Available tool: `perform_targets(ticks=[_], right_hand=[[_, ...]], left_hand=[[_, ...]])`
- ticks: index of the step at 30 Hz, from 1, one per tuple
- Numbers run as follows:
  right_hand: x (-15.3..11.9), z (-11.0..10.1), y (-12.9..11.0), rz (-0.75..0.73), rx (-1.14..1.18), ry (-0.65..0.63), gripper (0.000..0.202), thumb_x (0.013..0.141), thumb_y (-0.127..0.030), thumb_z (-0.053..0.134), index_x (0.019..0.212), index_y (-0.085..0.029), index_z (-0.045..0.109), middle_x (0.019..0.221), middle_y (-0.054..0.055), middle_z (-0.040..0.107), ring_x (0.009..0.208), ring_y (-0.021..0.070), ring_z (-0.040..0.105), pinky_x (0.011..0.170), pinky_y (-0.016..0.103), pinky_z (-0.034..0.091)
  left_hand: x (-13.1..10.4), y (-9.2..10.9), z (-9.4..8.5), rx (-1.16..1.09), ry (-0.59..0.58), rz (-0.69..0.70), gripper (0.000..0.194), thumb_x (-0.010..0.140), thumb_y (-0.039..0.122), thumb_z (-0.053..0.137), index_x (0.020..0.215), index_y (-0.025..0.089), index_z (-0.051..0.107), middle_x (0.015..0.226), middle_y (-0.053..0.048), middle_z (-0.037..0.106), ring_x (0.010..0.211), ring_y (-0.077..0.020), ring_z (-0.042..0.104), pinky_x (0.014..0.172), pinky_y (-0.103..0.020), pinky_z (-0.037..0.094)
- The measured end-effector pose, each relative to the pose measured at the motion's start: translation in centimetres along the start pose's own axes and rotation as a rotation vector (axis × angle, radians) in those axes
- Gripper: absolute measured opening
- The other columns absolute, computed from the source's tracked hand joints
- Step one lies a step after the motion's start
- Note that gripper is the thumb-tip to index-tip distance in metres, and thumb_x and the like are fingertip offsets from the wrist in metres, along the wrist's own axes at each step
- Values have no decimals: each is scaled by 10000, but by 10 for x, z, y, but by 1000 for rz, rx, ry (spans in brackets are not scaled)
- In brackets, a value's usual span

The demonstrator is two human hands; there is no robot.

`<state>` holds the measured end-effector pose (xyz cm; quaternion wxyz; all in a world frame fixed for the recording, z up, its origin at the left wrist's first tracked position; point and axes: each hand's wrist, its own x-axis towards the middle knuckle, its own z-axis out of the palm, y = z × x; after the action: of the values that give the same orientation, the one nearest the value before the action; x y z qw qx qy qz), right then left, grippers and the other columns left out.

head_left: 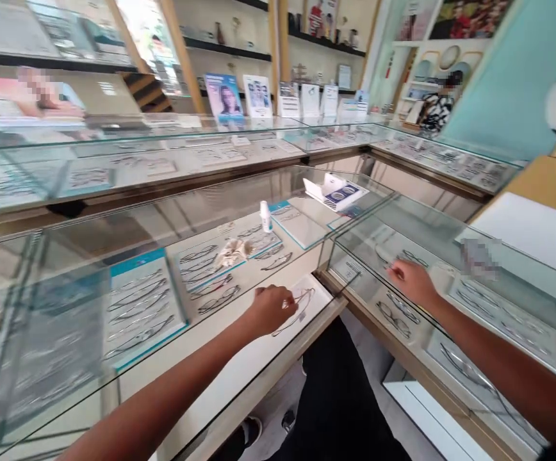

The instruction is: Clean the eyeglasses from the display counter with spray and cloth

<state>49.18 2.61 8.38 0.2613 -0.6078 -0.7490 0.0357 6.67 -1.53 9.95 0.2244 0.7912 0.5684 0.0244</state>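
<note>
My left hand (273, 310) hovers over the front edge of the glass display counter, its fingers curled inward. Just beyond those fingers is a pair of thin-framed eyeglasses (303, 306) by a white tray (323, 293); whether I touch the frame cannot be made out. To the right, my right hand (415, 282) is above the other glass counter, fingers closed in a pinch. Anything inside either hand is hidden. A small white bottle (266, 218) stands upright on the glass, and a crumpled beige cloth (233, 253) lies near it.
An opened white box (336, 192) sits at the counter's far corner. Rows of eyeglasses on a blue-edged tray (146, 310) show through the glass. Behind runs another glass showcase (211, 153). A person in a patterned top (436, 112) is at the back right.
</note>
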Motion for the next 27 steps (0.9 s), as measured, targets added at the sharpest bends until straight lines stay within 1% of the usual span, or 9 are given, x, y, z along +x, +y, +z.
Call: perform_targets(ticks=[5,10,13,15,17,19,20,23,27], right_hand=[[2,1,1,79,7,-26,337,968,-466,573,724,-269,450,720,13,624,677,197,493,683,330,354],[-2,-3,5,191,31,20,314,981,-459,578,745,-266,504,759,4,678,720,195,581,724,329,433],[-9,-19,23,299,-3,104,239,939,-465,600,803,-271,570,845,39,725,808,232,637,807,364,498],[-15,-38,46,394,-55,196,231,892,-493,625,875,-265,597,998,100,747,965,292,659,949,440,521],[-21,-61,77,533,-125,317,348,850,-542,653,1005,-234,612,1235,205,706,1191,392,613,1099,572,467],[-25,-83,109,791,-216,447,629,770,-607,745,1223,-193,607,1463,281,600,1356,467,513,1161,652,411],[-26,-92,124,915,-253,448,790,748,-642,783,1342,-161,581,1538,311,542,1407,489,470,1182,661,389],[-22,-108,160,1129,-276,263,1083,787,-763,776,1542,-42,488,1595,395,462,1494,518,400,1225,634,349],[-6,-108,183,1145,-289,180,1173,806,-780,796,1584,32,461,1589,457,449,1516,548,402,1222,644,346]], left_hand=[[-38,2,-32,-109,9,127,406,1024,584,506,929,280,757,1068,-42,820,1116,-306,733,1167,-534,430],[-51,2,-63,-98,61,108,524,1005,698,436,920,300,766,1091,-40,822,1018,-305,720,1103,-520,463],[-49,-5,-75,-49,130,91,544,986,695,396,918,298,762,1138,-55,829,1098,-337,722,1098,-550,441],[-46,-14,-80,-19,200,88,548,981,695,385,921,301,761,1157,-55,831,1146,-352,721,1095,-565,412],[-43,-23,-84,10,256,95,549,987,696,384,914,303,759,1129,-50,833,1167,-354,720,1088,-559,389],[-39,-33,-90,49,288,96,541,1000,686,383,913,305,757,1097,-40,836,1139,-338,723,1062,-536,381],[-36,-38,-93,76,306,92,534,1008,674,381,912,304,753,1086,-35,837,1122,-328,723,1043,-522,381],[-25,-47,-105,164,349,110,507,1041,610,354,916,292,729,1087,-38,837,1125,-313,724,995,-485,378],[-7,-53,-119,236,356,100,485,1028,575,346,916,275,710,1169,-72,841,1225,-325,716,991,-475,372]])
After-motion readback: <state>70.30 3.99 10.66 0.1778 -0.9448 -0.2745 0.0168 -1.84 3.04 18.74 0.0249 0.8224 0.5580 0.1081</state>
